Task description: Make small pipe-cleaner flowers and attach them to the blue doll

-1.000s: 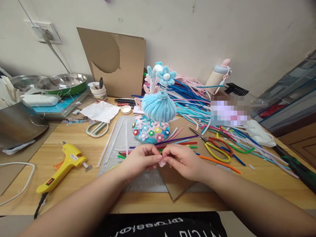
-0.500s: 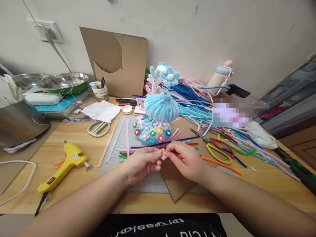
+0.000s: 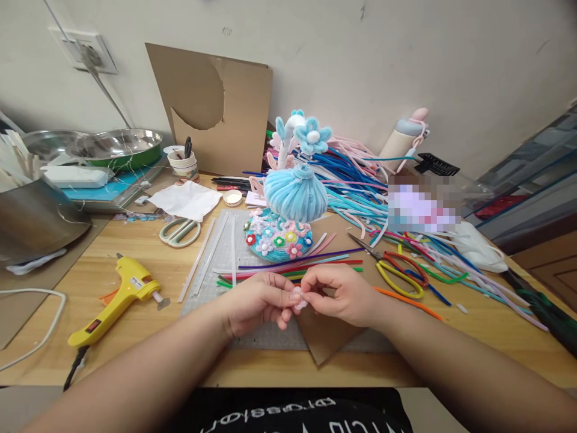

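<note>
Between my two hands is a small pale pink pipe-cleaner flower, partly covered by fingertips. My left hand pinches it from the left with thumb and forefinger. From the right, the thumb and forefinger of my right hand are closed on its other edge. Just beyond stands a blue fuzzy lamp-like craft, its round base covered with several small coloured flowers. Loose pipe cleaners lie between the base and my hands. A piece of cardboard is under my hands on the grey cutting mat.
A yellow glue gun lies at left, near pale-handled scissors. Scissors with red and yellow handles rest at right. A heap of pipe cleaners spreads behind. Cut cardboard leans on the wall; a metal pot stands far left.
Both hands have come slightly lower and nearer to me with the pink flower, which shows a little more of its petals. The objects on the table have stayed in place.
</note>
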A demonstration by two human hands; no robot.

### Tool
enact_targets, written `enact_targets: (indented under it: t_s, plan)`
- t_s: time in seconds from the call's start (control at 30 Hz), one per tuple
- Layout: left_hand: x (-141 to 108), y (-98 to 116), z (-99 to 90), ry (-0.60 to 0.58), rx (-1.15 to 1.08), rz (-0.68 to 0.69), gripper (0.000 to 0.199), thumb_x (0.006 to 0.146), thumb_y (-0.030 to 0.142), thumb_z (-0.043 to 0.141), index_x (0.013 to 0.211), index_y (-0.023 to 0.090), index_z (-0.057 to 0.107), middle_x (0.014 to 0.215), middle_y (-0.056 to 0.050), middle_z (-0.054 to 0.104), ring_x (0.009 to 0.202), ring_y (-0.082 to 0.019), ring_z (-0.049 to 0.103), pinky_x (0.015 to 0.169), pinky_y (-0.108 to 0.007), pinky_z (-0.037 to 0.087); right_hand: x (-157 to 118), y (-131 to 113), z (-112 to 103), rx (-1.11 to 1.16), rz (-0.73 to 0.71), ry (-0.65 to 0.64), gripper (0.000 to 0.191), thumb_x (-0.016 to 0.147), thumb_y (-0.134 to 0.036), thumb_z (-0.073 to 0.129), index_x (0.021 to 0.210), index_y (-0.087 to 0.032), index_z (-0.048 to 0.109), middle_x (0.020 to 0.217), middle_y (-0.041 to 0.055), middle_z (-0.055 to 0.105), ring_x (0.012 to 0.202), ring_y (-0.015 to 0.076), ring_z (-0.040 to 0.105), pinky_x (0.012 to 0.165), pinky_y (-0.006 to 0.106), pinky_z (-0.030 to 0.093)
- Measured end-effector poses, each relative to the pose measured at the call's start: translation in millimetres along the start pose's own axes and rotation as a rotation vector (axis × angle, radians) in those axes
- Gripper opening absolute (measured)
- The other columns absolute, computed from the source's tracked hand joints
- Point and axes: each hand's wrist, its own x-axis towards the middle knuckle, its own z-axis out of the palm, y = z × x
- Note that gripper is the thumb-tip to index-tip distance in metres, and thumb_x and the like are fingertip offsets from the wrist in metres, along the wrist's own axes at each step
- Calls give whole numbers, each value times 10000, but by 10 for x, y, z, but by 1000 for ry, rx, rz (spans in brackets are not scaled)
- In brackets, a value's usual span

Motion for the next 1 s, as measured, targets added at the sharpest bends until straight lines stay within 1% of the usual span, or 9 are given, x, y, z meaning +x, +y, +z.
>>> enact_targets:
  t_s: [0.17,0.27,0.37,0.47,0.57,0.63,0.73,0.87,1.0]
  plan:
    - [26,-13,13,39,29,57,186,693,253,740,687,83,664,645,-14,633,464,-34,534,456,-135,457,-17,41,2,-227,-133,52,66,795,-153,524,762,-171,579,657,-4,585,564,91,501,521,183,377]
    - [50,-16,13,100,139,163,213,683,277,746,678,97,634,571,-4,633,444,-53,541,474,-165,455,-43,54,24,-358,-186,92,73,795,-130,506,753,-180,539,674,-5,566,591,98,488,549,197,361]
    - [50,-12,34,169,282,261,237,673,301,747,686,110,607,493,9,611,438,-79,550,489,-193,449,-57,37,59,-402,-181,142,74,782,-129,505,729,-180,508,661,-11,527,588,101,461,550,211,341]
    - [30,-12,82,246,368,357,234,668,296,738,679,116,591,506,10,606,458,-90,554,495,-204,438,-49,-9,90,-267,-71,163,88,760,-139,517,692,-182,481,622,-29,480,548,90,420,501,201,309]
    - [9,-28,127,305,431,469,197,684,266,717,676,118,588,547,12,594,486,-91,555,503,-206,430,-26,-48,114,21,117,160,109,773,-197,509,676,-185,459,576,-49,429,494,77,382,452,192,285]
    - [3,-48,138,320,472,541,176,707,260,696,687,120,591,590,7,592,501,-92,554,504,-211,429,-7,-46,127,255,232,116,125,799,-261,497,708,-183,460,553,-60,421,443,65,372,427,190,271]
    - [14,-80,120,314,555,614,167,734,268,674,700,126,594,652,-9,600,535,-102,562,521,-227,437,24,2,137,554,336,28,179,807,-323,514,729,-168,473,546,-63,448,383,39,350,398,182,228]
    - [66,-74,69,300,550,533,193,722,283,694,691,136,572,590,16,578,533,-94,531,520,-215,403,57,68,112,589,382,22,232,785,-346,585,702,-144,504,509,-71,433,373,29,340,390,177,204]
    - [100,-15,53,282,276,497,249,687,311,734,704,136,558,616,27,590,522,-67,503,523,-198,390,64,73,76,611,315,137,280,826,-435,547,783,-161,505,566,-56,472,410,49,417,399,176,244]
